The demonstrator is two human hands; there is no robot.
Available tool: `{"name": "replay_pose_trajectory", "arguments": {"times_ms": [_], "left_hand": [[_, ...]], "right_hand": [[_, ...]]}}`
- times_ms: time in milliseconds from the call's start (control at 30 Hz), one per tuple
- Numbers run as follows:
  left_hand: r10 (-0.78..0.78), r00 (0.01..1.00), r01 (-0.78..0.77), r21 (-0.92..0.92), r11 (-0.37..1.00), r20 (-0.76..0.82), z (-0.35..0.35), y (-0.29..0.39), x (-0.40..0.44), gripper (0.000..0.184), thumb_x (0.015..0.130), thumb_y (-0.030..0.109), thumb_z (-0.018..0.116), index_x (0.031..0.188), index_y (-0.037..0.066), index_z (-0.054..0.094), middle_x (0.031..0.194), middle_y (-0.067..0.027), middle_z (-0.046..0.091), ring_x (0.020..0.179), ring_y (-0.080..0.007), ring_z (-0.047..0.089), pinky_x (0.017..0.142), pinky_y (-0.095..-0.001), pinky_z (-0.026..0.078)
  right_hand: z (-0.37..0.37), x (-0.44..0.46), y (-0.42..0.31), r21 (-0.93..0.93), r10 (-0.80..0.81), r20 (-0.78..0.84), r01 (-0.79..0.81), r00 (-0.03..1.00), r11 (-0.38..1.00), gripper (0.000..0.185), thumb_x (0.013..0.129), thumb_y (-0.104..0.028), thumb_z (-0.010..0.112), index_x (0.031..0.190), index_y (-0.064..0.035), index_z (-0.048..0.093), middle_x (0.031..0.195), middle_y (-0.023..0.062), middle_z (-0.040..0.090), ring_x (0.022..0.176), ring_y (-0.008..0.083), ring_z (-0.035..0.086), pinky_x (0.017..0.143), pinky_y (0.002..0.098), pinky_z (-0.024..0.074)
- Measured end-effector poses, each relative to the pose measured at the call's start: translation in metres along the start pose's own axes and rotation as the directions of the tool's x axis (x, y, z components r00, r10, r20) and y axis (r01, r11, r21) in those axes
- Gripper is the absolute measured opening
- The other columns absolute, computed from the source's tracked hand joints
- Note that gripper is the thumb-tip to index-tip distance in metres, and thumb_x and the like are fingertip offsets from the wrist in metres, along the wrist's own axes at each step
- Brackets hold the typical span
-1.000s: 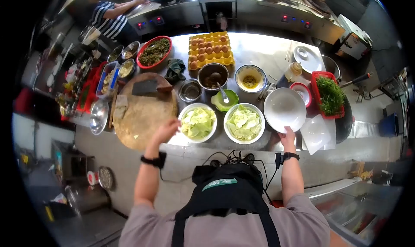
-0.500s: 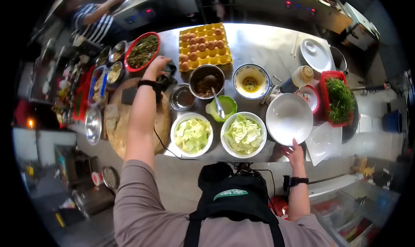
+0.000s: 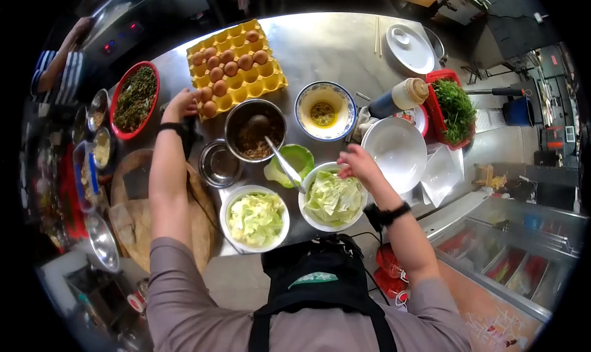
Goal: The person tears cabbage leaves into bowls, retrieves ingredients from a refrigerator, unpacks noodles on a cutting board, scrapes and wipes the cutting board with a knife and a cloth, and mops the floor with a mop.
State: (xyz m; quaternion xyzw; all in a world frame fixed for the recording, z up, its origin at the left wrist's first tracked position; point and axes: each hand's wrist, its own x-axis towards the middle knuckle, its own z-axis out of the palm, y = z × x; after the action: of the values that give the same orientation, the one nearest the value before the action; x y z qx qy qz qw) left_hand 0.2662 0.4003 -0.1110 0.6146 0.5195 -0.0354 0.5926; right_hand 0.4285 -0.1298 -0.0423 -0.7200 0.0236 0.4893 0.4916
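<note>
At the near left corner of the yellow egg tray (image 3: pixel 245 81), my left hand (image 3: pixel 180 103) reaches with its fingers apart, close beside a brown egg (image 3: pixel 209 109); I cannot tell whether they touch. My right hand (image 3: pixel 362 165) hovers over the right edge of a white bowl of cut cabbage (image 3: pixel 333 198), fingers loosely spread and holding nothing. Another cabbage bowl (image 3: pixel 255 219) stands to its left. Behind them are a metal pot (image 3: pixel 237 121) of brown sauce with a ladle (image 3: pixel 282 161) in it, a green bowl (image 3: pixel 295 162), and a blue-rimmed bowl (image 3: pixel 308 103) with yellowish liquid.
On the left lie a round chopping board (image 3: pixel 184 229) and a red basin (image 3: pixel 156 84) of chopped greens. To the right are a white bowl (image 3: pixel 394 155), a squeeze bottle (image 3: pixel 397 100), a red basket (image 3: pixel 444 75) of herbs and a white lid (image 3: pixel 411 49). A striped-sleeved person (image 3: pixel 61 72) stands far left.
My left hand has gone from beside the red basin to the egg tray's corner. My right hand has left the white bowl's rim and come over the cabbage. The view has turned right.
</note>
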Motion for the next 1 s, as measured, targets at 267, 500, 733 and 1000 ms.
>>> {"name": "replay_pose_trajectory", "arguments": {"times_ms": [267, 500, 733, 1000], "left_hand": [[0.023, 0.998, -0.038, 0.279, 0.96, 0.056, 0.04, 0.04, -0.013, 0.064, 0.078, 0.042, 0.074, 0.132, 0.02, 0.048, 0.119, -0.0072, 0.06, 0.102, -0.0253, 0.058, 0.08, -0.041, 0.049], [-0.001, 0.986, -0.067, 0.397, 0.915, 0.168, 0.101, 0.089, 0.014, 0.082, 0.072, 0.045, 0.078, 0.139, 0.018, 0.039, 0.136, -0.0096, 0.051, 0.123, -0.0312, 0.049, 0.091, -0.0549, 0.046], [0.003, 0.926, -0.117, 0.281, 0.953, 0.376, 0.143, 0.138, 0.032, 0.096, 0.075, 0.047, 0.078, 0.149, 0.02, 0.022, 0.148, -0.0174, 0.037, 0.136, -0.0401, 0.034, 0.101, -0.0661, 0.035], [0.031, 0.866, -0.129, 0.164, 0.978, 0.498, 0.168, 0.158, 0.021, 0.106, 0.074, 0.052, 0.077, 0.152, 0.022, 0.013, 0.154, -0.0207, 0.023, 0.141, -0.0425, 0.022, 0.107, -0.0711, 0.021]], "right_hand": [[0.017, 0.082, -0.01, -0.157, -0.121, -0.355, 0.068, 0.927, 0.985, 0.057, 0.089, -0.025, 0.065, 0.12, 0.0091, 0.032, 0.083, 0.0254, 0.065, 0.048, 0.0282, 0.065, 0.039, 0.0342, 0.0535], [0.02, 0.105, 0.001, -0.195, -0.191, -0.42, 0.118, 0.887, 0.974, 0.034, 0.082, -0.004, 0.062, 0.109, 0.0031, 0.042, 0.075, 0.0179, 0.064, 0.046, 0.0218, 0.061, 0.039, 0.0328, 0.0492], [0.013, 0.072, -0.006, -0.222, -0.19, -0.313, 0.123, 0.931, 0.967, 0.045, 0.085, -0.015, 0.066, 0.119, 0.002, 0.043, 0.073, 0.0155, 0.065, 0.043, 0.0197, 0.059, 0.037, 0.0318, 0.0471], [-0.043, -0.036, 0.01, -0.516, -0.464, -0.351, 0.245, 0.814, 0.821, 0.044, 0.083, -0.02, 0.068, 0.12, 0.0004, 0.057, 0.081, 0.0165, 0.067, 0.076, 0.0306, 0.066, 0.071, 0.0389, 0.0508]]}}
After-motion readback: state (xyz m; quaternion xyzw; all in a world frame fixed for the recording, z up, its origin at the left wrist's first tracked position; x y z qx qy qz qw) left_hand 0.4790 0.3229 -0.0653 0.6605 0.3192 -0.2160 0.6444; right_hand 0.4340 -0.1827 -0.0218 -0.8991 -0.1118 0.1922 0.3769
